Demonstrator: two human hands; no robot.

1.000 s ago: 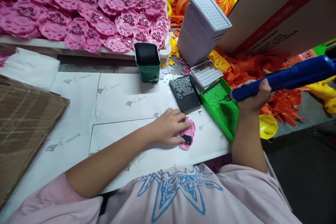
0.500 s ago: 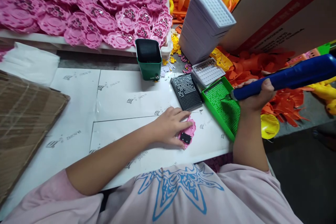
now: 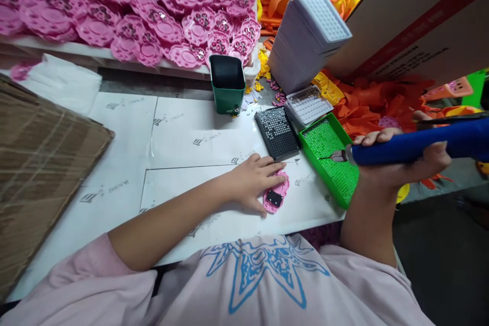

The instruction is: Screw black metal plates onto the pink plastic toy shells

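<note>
A pink scalloped piece [image 3: 280,191] with a small black block [image 3: 274,198] on it lies on the white-covered table. My left hand [image 3: 257,183] rests against its left side, fingers spread, two fingertips on its upper edge and the thumb by its lower left. My right hand [image 3: 401,163] is wrapped round a blue power screwdriver [image 3: 405,148]. The driver lies nearly level, its thin tip over the green tray [image 3: 336,158] of small holes. Beside that tray sits a black perforated block [image 3: 277,132] with shiny screws in part of its holes.
A dark green bin [image 3: 227,86] stands behind my left hand. Farther back are a crate [image 3: 171,63] of pink pieces and a tall stack of white trays [image 3: 296,41]. Cardboard [image 3: 46,163] stands at the left, orange parts [image 3: 367,107] at the right.
The blue driver and my right hand have shifted right, and the driver is now more level. My left hand stays at the pink piece. The whole view has shifted slightly.
</note>
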